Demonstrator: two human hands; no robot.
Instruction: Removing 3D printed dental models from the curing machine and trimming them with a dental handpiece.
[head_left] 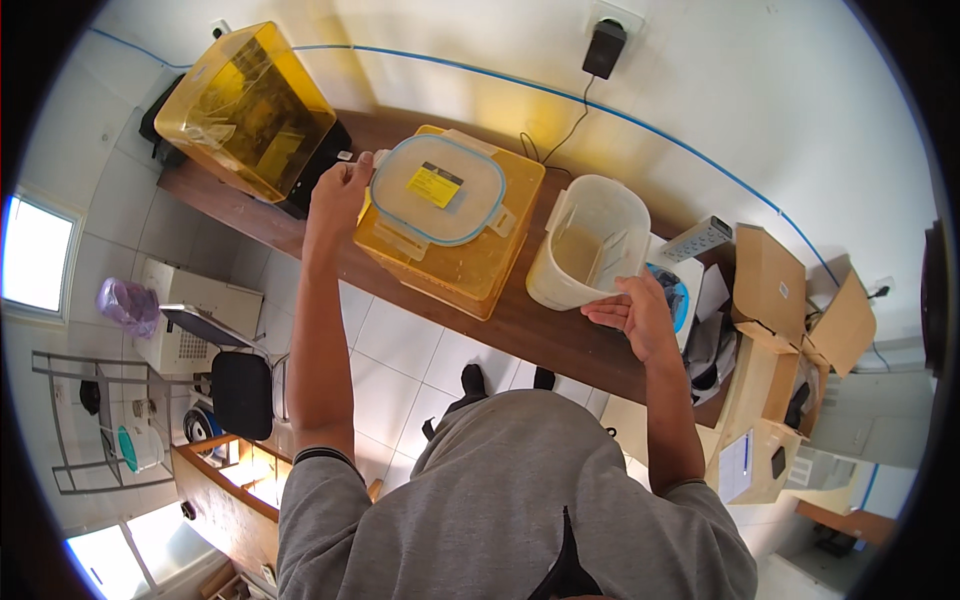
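My left hand (343, 190) is closed on a side clip of a clear plastic lid (470, 205) with a blue seal and a yellow label. The lid is over the top of an orange translucent box (485, 270); I cannot tell whether it rests there or is held just above. My right hand (642, 308) pinches the near right rim of a clear plastic food container (565, 285), thumb above and fingers below. That container stands uncovered on the brown table (390, 283), right of the orange box.
At the table's left end stands a yellow translucent cover on a black base (245, 110). To the right are a power strip (700, 238), a blue-rimmed container (682, 305), grey cloth or bags (712, 345) and an open cardboard box (770, 285). A black adapter (604, 48) hangs from the wall.
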